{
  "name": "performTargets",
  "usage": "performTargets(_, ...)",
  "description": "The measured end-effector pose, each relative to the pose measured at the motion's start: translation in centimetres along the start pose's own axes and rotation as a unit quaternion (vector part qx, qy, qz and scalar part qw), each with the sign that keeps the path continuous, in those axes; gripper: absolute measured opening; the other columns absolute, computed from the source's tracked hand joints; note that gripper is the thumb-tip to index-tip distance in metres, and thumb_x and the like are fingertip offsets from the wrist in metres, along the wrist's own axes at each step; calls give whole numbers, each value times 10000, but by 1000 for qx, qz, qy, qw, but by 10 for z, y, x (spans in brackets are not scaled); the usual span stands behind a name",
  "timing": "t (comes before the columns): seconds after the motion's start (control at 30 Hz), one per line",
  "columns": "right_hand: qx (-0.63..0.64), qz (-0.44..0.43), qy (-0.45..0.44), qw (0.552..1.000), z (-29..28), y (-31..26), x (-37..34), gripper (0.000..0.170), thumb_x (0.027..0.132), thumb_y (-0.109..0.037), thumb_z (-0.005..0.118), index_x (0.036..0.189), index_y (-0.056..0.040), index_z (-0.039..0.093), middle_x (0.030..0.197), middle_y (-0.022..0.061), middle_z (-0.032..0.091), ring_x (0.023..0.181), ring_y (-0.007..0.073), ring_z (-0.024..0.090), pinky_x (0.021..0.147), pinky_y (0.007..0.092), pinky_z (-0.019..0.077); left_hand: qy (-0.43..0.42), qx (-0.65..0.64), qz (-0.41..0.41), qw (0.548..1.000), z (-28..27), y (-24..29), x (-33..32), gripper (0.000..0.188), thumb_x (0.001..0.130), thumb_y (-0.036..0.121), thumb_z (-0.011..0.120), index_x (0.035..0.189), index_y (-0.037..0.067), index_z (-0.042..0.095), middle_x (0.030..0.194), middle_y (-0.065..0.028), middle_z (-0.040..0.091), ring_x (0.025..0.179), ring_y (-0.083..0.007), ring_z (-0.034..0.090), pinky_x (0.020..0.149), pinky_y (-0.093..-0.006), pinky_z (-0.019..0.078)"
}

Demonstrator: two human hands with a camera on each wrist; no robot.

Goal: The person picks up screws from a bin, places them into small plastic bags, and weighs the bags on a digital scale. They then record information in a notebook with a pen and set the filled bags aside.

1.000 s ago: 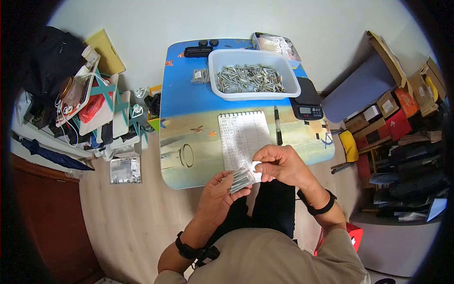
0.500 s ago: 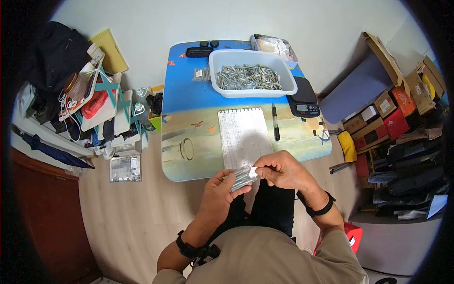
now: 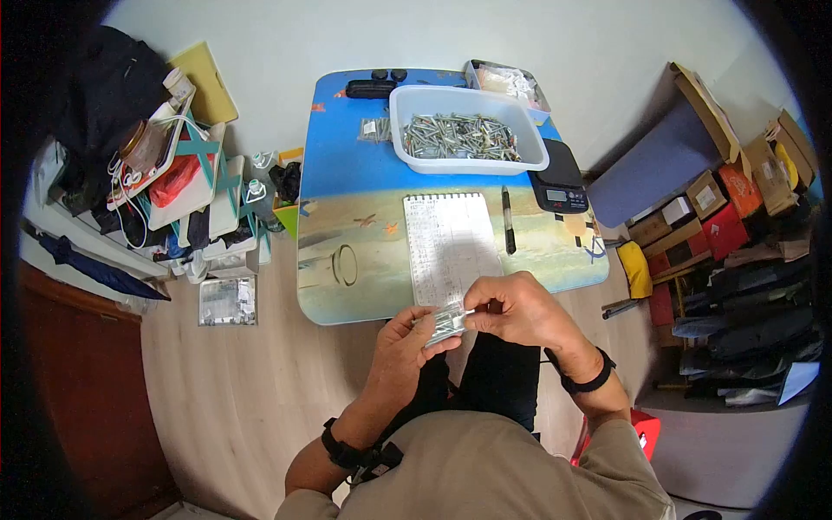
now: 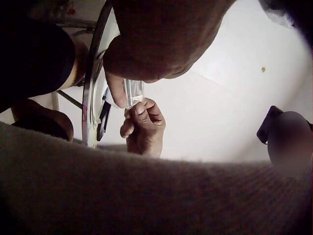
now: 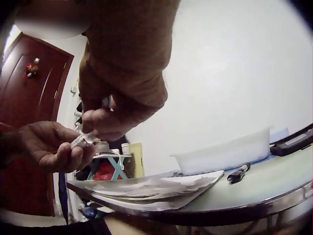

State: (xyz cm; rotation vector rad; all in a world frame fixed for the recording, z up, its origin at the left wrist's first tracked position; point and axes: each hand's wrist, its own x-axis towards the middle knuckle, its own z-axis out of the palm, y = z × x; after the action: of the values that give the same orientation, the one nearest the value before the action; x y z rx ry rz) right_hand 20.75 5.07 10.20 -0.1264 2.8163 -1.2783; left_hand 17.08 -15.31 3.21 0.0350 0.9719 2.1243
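A small clear plastic bag of screws point(image 3: 444, 327) is gripped in my left hand point(image 3: 397, 360), just past the table's front edge, with the thumb on top and fingers beneath. My right hand point(image 3: 520, 312) pinches at the bag's right end, thumb against forefinger, where a bit of white shows. In the left wrist view the right hand's fingertips point(image 4: 141, 108) meet the end of the clear bag point(image 4: 133, 90). Seen from the right wrist, both hands come together at the bag point(image 5: 82, 141). Below them lies a spiral notebook point(image 3: 442, 234) with handwritten columns.
A pen point(image 3: 508, 221) lies right of the notebook. Behind stand a translucent tub point(image 3: 468, 166) of loose screws and a black digital scale point(image 3: 559, 178). Another screw bag point(image 3: 374, 130), a black case point(image 3: 371, 89) and a box of small bags point(image 3: 511, 82) sit at the back.
The white piece in my right fingers has moved left and down to the bag's end. My left hand keeps holding the bag, which is tilted slightly differently.
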Motion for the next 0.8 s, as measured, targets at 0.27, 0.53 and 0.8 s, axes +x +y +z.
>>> performTargets(0.27, 169, 94, 2, 981, 10, 18, -7, 73, 848, 32, 736, 897, 6, 688, 717, 4, 644, 590, 61, 555, 522, 219, 431, 20, -34, -14, 999, -3, 0, 4, 229, 1019, 142, 529, 1159, -35, 567, 1133, -178, 654, 1027, -260, 683, 892, -397, 605)
performTargets(0.53, 185, 79, -28, 979, 13, 22, -1, 59, 862, -14, 744, 888, 15, 700, 719, -6, 640, 630, 35, 526, 538, 207, 414, 10, -47, -23, 999, -3, -3, 7, 201, 1017, 120, 525, 1139, -30, 579, 1122, -177, 659, 1010, -254, 686, 880, -402, 616)
performTargets(0.8, 214, 81, 36, 973, 26, 24, -4, 32, 871, 18, 719, 896, 16, 700, 761, -11, 652, 685, 35, 535, 600, 206, 443, 26, -66, -22, 997, -7, -3, 7, 218, 1025, 128, 498, 1136, -47, 563, 1131, -188, 648, 1017, -264, 682, 882, -404, 618)
